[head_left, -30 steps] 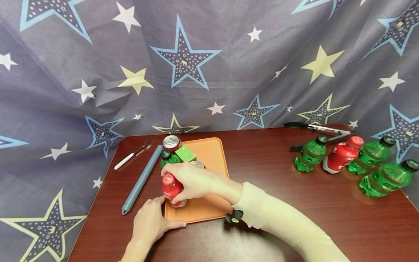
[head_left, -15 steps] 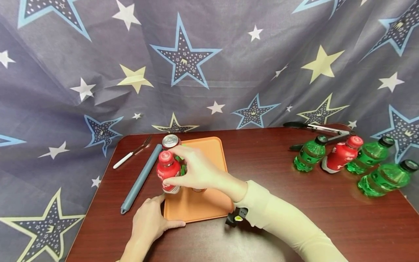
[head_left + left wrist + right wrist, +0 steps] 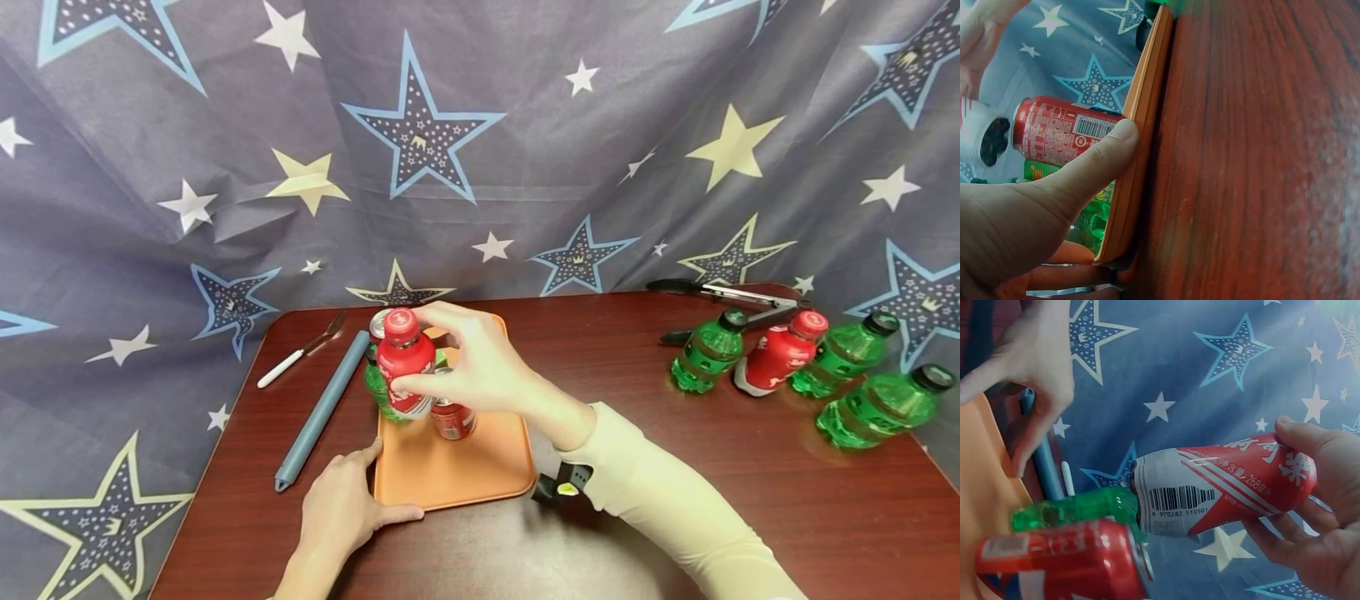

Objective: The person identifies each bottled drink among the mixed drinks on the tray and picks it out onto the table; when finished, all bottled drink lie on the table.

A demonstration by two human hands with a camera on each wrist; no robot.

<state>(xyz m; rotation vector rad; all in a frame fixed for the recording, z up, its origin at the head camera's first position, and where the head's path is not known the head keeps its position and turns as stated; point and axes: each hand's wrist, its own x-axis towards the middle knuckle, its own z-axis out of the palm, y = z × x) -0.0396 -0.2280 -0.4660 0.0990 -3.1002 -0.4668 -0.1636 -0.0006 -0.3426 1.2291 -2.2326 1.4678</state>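
Note:
My right hand (image 3: 487, 358) holds a red cola bottle (image 3: 405, 362) upright, thumb on one side and fingers on the other. In the right wrist view the bottle's base is off the tray, above a red drink can (image 3: 1066, 559) and a green soda bottle (image 3: 1079, 509). Both stand on the orange tray (image 3: 450, 471). Behind the raised bottle are another can (image 3: 377, 323) and a green box (image 3: 441, 358), partly hidden. My left hand (image 3: 341, 500) rests at the tray's near left corner, its thumb straight along the front rim and its fingers along the left side.
Left of the tray lie a grey-blue rod (image 3: 322, 412) and a white-handled fork (image 3: 300, 352). On the right stand several green soda bottles (image 3: 705, 354) and another red cola bottle (image 3: 780, 354), with tongs (image 3: 738, 296) behind them. A starry cloth (image 3: 495, 167) hangs behind the table.
The red bottle has risen from the tray's near left corner in my right hand and moved toward the back, then slightly right. The near can has come into sight. My left hand stays put.

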